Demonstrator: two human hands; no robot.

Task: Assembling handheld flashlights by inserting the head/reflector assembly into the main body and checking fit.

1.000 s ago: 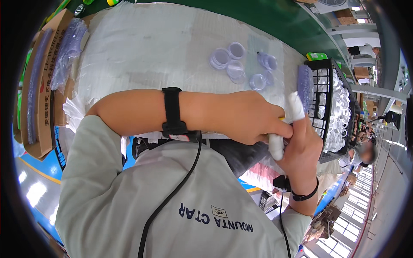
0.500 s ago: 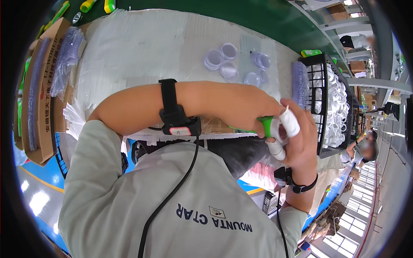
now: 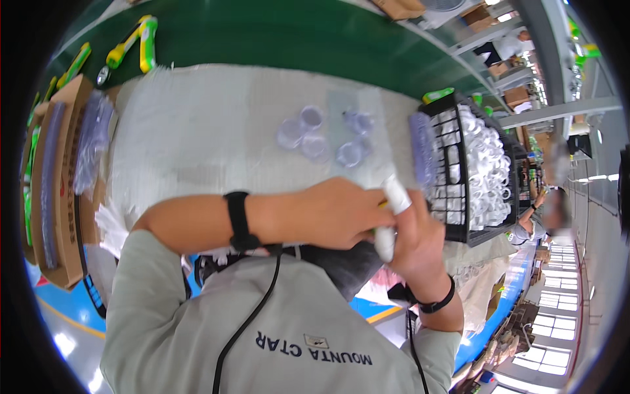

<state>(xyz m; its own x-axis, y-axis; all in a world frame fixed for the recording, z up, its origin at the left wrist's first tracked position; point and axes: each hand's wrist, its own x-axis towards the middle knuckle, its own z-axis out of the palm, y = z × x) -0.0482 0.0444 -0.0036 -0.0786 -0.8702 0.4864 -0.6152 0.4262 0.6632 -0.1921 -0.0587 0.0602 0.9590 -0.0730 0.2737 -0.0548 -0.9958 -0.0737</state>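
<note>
My left hand (image 3: 328,213) reaches across to the right and is closed around a flashlight (image 3: 383,205), mostly hidden now; a small yellow bit shows between the hands. My right hand (image 3: 420,236), with white wraps (image 3: 396,194) on thumb and finger, grips the flashlight's other end and meets the left fingertips. Beyond the hands, several clear round lenses (image 3: 312,119) lie in two loose groups on the pale table covering (image 3: 197,131).
A black crate (image 3: 466,177) full of white rings (image 3: 489,171) stands at right, beside a plastic-wrapped stack (image 3: 423,151). At left sits a cardboard box (image 3: 72,177) with wrapped stacks. Yellow-green flashlights (image 3: 147,46) lie at far left. Another person (image 3: 528,226) is at far right.
The view has tilted, so the table appears lower. Both hands have come closer together and turned, covering the green and clear flashlight head that showed between them before.
</note>
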